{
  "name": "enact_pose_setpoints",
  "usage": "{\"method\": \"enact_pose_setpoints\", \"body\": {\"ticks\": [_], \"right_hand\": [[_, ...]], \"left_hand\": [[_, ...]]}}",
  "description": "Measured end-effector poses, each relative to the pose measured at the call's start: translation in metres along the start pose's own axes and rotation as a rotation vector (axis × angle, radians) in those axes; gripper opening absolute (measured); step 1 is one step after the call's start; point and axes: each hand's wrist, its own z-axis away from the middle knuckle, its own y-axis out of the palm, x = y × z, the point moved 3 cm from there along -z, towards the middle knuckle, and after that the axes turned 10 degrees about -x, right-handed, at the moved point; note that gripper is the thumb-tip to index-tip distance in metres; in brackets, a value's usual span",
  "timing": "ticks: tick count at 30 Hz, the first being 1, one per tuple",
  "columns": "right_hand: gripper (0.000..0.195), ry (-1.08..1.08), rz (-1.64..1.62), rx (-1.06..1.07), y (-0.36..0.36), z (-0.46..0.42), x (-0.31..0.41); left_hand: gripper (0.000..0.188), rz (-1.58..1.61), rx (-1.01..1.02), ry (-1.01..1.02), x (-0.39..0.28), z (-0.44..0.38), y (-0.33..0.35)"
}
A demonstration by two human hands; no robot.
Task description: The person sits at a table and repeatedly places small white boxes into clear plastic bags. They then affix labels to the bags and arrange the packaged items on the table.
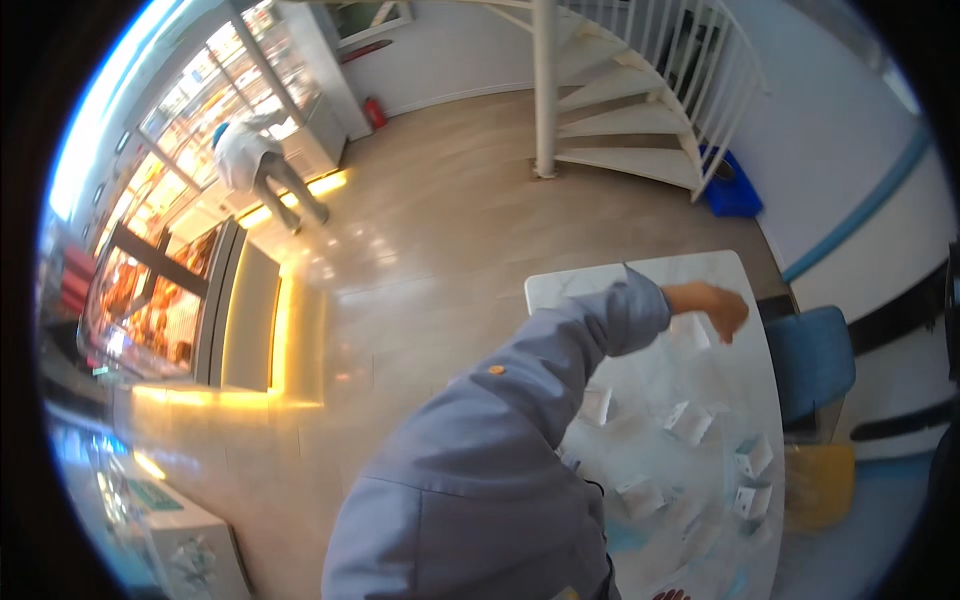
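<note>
My left arm, in a grey-blue sleeve, stretches across the white marble-patterned table (637, 375). My left hand (709, 309) hangs over its far part with fingers curled down, close to a blurred white carton (688, 332). Whether it grips anything cannot be made out. Of my right hand (671, 595) only fingertips show at the bottom edge, over the near part of the table. Several small white cartons stand about, among them one at the middle (688, 424), one by my sleeve (596, 405) and two near the right edge (753, 456) (752, 501).
A blue chair (810, 364) and a yellow chair (821, 484) flank the table's right side. Beyond rises a white spiral staircase (622, 112) with a blue crate (727, 187) beside it. Lit display cases (157, 300) stand left, where a person (251, 161) leans in. A fire extinguisher (374, 112) is by the wall.
</note>
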Motion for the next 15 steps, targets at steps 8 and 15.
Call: {"method": "enact_pose_setpoints", "body": {"ticks": [8, 15], "right_hand": [[0.049, -0.094, 0.137, 0.214, 0.03, -0.031, 0.009], [0.055, -0.614, 0.554, 0.293, -0.019, -0.051, -0.038]], "left_hand": [[0.047, -0.001, 0.047, 0.008, -0.042, 0.053, 0.006], [0.037, 0.211, -0.093, 0.119, -0.059, 0.136, -0.047]]}}
